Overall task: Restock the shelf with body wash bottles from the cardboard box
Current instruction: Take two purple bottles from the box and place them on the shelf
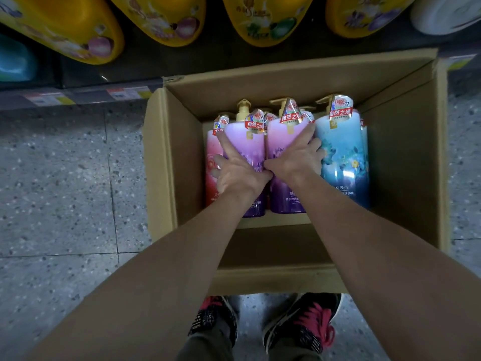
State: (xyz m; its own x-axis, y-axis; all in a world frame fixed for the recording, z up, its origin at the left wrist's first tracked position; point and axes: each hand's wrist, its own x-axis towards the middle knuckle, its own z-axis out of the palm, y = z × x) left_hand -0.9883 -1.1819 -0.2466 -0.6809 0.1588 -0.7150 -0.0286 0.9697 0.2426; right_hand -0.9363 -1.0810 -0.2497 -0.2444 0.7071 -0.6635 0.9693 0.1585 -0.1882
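Note:
An open cardboard box [171, 162] sits on the floor below me, with pump bottles of body wash standing inside. My left hand [238, 173] is wrapped around the left purple bottle [244, 142]. My right hand [296, 157] grips the right purple bottle [283, 196] beside it. A red bottle [213, 162] stands at the left and a blue bottle [343, 157] at the right. More bottles stand behind these, mostly hidden.
Yellow bottles [78, 24] fill the low shelf at the top, with a teal one [15, 61] at far left and a white one [447, 14] at far right. Price labels [86, 96] line the shelf edge. Speckled floor tiles [65, 178] surround the box; my shoes [302, 327] touch its near flap.

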